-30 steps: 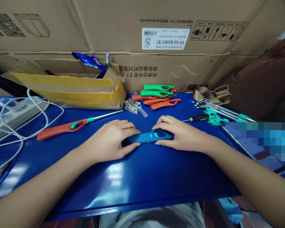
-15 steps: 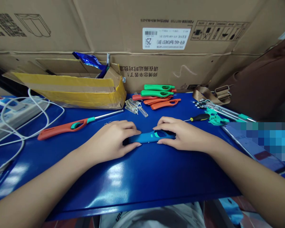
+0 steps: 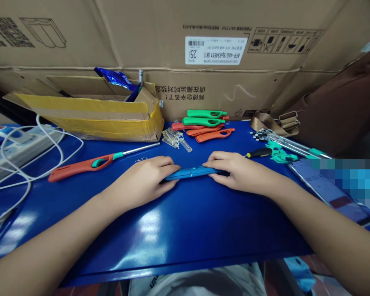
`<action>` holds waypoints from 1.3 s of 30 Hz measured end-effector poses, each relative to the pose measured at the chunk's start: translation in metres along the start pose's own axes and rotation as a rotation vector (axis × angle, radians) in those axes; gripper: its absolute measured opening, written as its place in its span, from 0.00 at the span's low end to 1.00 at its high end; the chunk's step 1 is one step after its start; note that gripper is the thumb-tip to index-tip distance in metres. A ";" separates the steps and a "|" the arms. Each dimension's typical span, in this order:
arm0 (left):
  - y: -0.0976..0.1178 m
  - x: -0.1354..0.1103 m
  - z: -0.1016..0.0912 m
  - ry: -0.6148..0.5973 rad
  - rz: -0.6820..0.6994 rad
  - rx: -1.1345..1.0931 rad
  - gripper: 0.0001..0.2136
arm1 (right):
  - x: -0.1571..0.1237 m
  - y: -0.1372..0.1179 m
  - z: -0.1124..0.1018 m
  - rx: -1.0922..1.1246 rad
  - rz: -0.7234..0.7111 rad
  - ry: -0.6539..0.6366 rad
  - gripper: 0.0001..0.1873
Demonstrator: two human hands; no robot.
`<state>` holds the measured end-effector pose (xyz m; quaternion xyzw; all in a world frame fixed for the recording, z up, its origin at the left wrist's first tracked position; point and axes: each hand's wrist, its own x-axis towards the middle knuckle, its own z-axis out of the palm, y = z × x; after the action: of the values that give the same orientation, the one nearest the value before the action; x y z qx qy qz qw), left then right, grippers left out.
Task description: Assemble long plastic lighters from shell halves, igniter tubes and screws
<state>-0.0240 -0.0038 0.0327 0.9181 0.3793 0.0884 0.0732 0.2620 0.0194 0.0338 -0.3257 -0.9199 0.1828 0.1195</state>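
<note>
- The blue lighter handle [image 3: 191,173] has just been turned. A moment ago it lay flat and you could see its wide side with the light green button. Now it stands on its thin edge and only a narrow blue strip shows.
- It has stayed in the same spot, in the middle of the blue bench [image 3: 185,230], near the person.
- The left hand [image 3: 144,181] is curled over the left end of the handle. Its fingers are close together and pinch that end.
- The right hand [image 3: 237,170] holds the right end, with fingers on top and the thumb on the near side.
- What this means for the work: both hands have kept their grip on the piece, and they now press it from its two flat sides.
- Counting the things around:
- One long orange lighter [image 3: 80,166] with a metal stick, to the left.
- Two green handles [image 3: 203,117], far in the middle.
- Three orange handles [image 3: 214,135], as far as I can tell, under and beside the green ones.
- One screwdriver [image 3: 257,153], just behind the right hand.
- A small heap of clear little parts [image 3: 174,137], too many to count.
- A bunch of metal rods [image 3: 290,144] far right, too tangled to count.
- One cardboard box [image 3: 95,115] with yellow tape, far left.
- One white power strip [image 3: 18,146], at the left edge.
- One phone [image 3: 327,191], at the right.
</note>
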 end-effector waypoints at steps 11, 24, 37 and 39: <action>0.002 -0.001 0.003 0.072 0.032 -0.043 0.14 | -0.004 -0.004 -0.004 -0.044 0.014 -0.045 0.12; 0.009 0.006 0.001 0.236 -0.289 -0.638 0.17 | -0.003 -0.005 -0.010 -0.175 0.082 0.079 0.22; 0.014 0.008 0.004 0.244 -0.409 -0.860 0.20 | -0.004 -0.013 -0.009 -0.249 0.007 0.072 0.26; 0.013 0.004 0.005 0.297 -0.232 -0.596 0.19 | -0.005 -0.015 -0.009 -0.222 0.010 0.071 0.24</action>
<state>-0.0118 -0.0104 0.0312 0.7842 0.4451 0.3189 0.2917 0.2610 0.0079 0.0480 -0.3479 -0.9280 0.0685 0.1144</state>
